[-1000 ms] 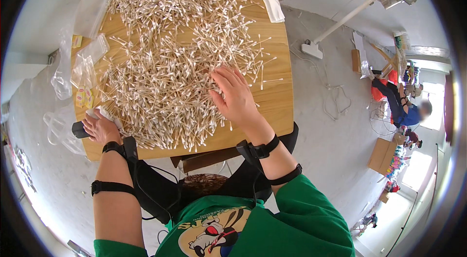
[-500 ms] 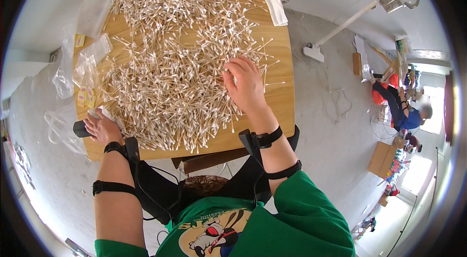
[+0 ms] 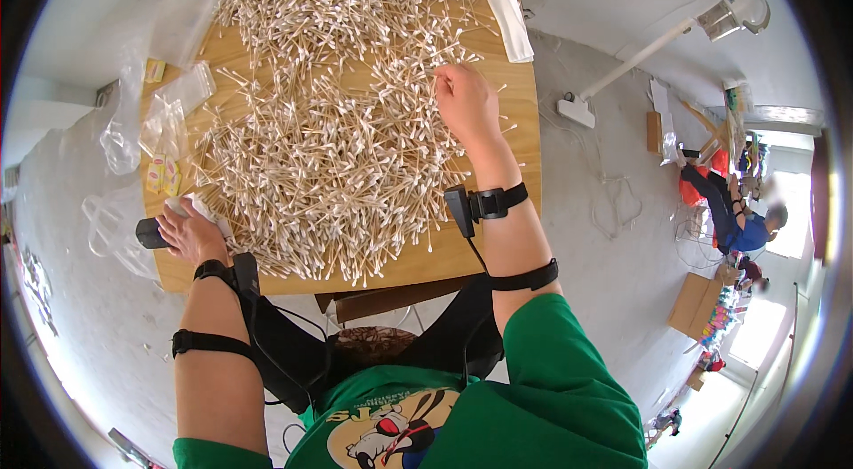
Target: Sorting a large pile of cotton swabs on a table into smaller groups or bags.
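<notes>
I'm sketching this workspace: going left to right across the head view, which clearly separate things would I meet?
Lower clear plastic bag → left hand → right hand → white strip → white stand base → large cardboard box.

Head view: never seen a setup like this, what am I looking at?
No robot here: a person works with two bare hands. The picture comes from the left of two wide fisheye cameras worn on the head, looking down, so straight edges bend near the rim. Black straps with small dark units sit on both wrists.

On the wooden table lies a large spread of cotton swabs, with clear plastic bags and small yellow packets at its left.

The left hand is over a white piece at the near left corner; whether it grips that is unclear. The right hand is curled at the swabs' right side; anything inside is hidden.
</notes>
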Demonstrator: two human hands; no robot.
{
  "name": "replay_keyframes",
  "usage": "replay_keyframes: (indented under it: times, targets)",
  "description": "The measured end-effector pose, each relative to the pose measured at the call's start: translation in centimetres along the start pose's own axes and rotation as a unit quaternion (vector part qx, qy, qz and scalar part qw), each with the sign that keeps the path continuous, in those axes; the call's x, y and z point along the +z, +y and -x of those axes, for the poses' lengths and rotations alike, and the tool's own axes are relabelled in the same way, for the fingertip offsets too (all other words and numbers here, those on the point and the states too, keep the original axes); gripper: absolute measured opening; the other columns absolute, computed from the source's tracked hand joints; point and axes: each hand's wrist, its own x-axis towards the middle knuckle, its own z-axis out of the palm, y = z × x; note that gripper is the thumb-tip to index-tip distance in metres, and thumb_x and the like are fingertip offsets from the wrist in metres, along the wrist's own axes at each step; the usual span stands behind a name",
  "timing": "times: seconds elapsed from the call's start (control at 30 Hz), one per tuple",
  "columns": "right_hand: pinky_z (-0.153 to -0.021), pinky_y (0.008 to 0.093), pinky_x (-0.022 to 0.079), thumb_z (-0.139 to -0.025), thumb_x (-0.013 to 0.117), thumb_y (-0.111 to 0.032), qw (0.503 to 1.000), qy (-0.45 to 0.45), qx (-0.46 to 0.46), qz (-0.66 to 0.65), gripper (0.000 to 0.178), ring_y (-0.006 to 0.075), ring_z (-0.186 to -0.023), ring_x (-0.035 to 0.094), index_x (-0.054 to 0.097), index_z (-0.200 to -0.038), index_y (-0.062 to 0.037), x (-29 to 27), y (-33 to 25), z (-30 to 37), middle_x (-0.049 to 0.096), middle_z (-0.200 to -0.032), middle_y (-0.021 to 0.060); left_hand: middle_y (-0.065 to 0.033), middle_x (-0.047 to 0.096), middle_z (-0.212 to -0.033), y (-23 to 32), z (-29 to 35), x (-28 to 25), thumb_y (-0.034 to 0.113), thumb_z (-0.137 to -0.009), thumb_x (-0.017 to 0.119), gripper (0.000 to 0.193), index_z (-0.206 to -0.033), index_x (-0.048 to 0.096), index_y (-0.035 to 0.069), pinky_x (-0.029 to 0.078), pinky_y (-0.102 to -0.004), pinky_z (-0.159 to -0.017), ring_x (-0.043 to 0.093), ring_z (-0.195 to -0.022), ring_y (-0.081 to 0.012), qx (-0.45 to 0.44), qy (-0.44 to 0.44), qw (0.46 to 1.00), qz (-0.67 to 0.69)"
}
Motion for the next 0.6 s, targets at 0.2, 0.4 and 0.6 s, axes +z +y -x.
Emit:
replay_keyframes:
  times: [0.2, 0.4, 0.6]
  targets:
    - [-0.081, 0.0407, 0.045, -0.082, 0.053, -0.01, 0.989, -0.026, -0.146, -0.011, 0.017, 0.0341, -0.092, 0.054, 0.065, -0.094, -0.0076, 2.5, -2.4, -0.9, 0.062, -0.096, 0.0113, -0.0062, 0.022, -0.147, 0.2, 0.0, -0.4, 0.054, -0.092, 0.03, 0.056, -0.137, 0.032, 0.02, 0.017, -0.0463, -0.107, 0.019, -0.136, -0.0235, -0.006, -0.011, 1.0, -0.002]
    - [-0.077, 0.04, 0.046, -0.082, 0.054, -0.011, 0.979, -0.028, -0.192, -0.066, 0.013, 0.0295, -0.084, 0.058, 0.065, -0.088, -0.0071, 3.0, -4.8, 0.0, 0.063, -0.09, 0.0074, -0.0076, 0.021, -0.148, 0.4, 0.1, -0.6, 0.052, -0.093, 0.029, 0.057, -0.138, 0.031, 0.017, 0.016, -0.0471, -0.107, 0.018, -0.136, -0.0241, -0.006, -0.023, 1.0, 0.004]
    - [-0.08, 0.0373, 0.046, -0.082, 0.054, -0.01, 0.977, 0.025, -0.211, -0.022, 0.013, 0.028, -0.09, 0.055, 0.067, -0.086, -0.0085, 3.9, -5.0, -3.6, 0.063, -0.091, 0.0063, -0.0079, 0.021, -0.148, 0.5, 0.1, -0.7, 0.052, -0.093, 0.028, 0.057, -0.138, 0.031, 0.016, 0.015, -0.0464, -0.108, 0.017, -0.136, -0.0242, -0.006, -0.034, 0.999, -0.004]
